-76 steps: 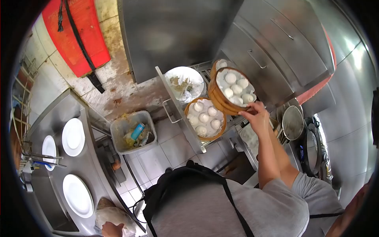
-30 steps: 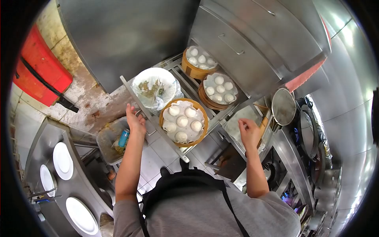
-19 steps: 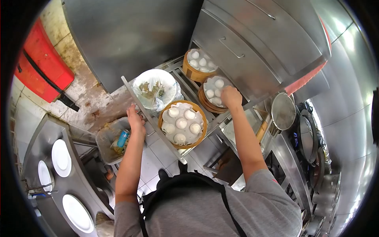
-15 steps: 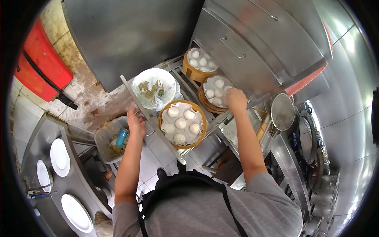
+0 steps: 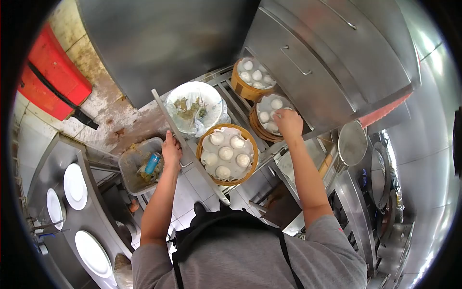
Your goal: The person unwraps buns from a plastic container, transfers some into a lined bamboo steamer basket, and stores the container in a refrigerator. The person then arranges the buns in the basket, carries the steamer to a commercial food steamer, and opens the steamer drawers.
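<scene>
My left hand [image 5: 172,150] is closed around the wire handle of a pulled-out steel drawer [image 5: 201,171]. Inside the drawer, close to me, lies a round bamboo steamer [image 5: 255,161] lined with paper, holding several white buns [image 5: 225,153]. My right hand [image 5: 290,124] reaches into a second bamboo steamer [image 5: 253,119] farther back, its fingers bent down among the buns [image 5: 276,103]. Those fingertips are partly hidden, so what they pinch does not show. Behind it, a third steamer [image 5: 240,86] also holds buns.
A white bowl [image 5: 214,91] with plastic and scraps sits in the drawer's left part. Below left, a plastic bin [image 5: 127,171] contains a blue can [image 5: 153,164]. White plates [image 5: 93,253] lie on the left counter. A strainer [image 5: 352,143] and pans [image 5: 380,176] are at right.
The drawer and steamers appear slightly farther right and lower in view. My right hand's fingers have shifted a little over the buns; my left hand stays at the drawer front.
</scene>
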Available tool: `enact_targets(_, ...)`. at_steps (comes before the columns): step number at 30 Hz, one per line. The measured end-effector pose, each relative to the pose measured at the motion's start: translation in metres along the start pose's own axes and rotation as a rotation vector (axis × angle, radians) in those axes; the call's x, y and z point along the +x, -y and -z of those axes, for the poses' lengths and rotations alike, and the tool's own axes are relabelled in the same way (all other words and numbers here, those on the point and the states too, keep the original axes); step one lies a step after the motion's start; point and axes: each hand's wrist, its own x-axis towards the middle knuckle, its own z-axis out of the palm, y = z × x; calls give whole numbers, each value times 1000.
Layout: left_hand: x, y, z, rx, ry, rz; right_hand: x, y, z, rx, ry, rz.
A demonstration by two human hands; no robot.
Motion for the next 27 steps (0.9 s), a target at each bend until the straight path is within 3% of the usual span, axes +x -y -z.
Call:
enact_targets(5, 6, 6, -3, -115, -8, -25, -15, 6, 19, 57, -120, 18)
enact_targets(10, 11, 8, -11, -194, -10, -15, -78, 23, 62, 397, -321, -6)
enact_targets(19, 21, 27, -158, -209, 76, -60, -138, -7, 86, 354, -339, -26)
enact_targets(21, 47, 49, -190, -186, 76, -146, -149, -11, 85, 371, -326, -63)
enact_targets(25, 60, 66, -257, 99, -92, -392, -162, -21, 79, 436, -302, -146)
enact_targets(27, 63, 71, -288, 108, -121, -365, -164, -26, 74, 452, -317, -145)
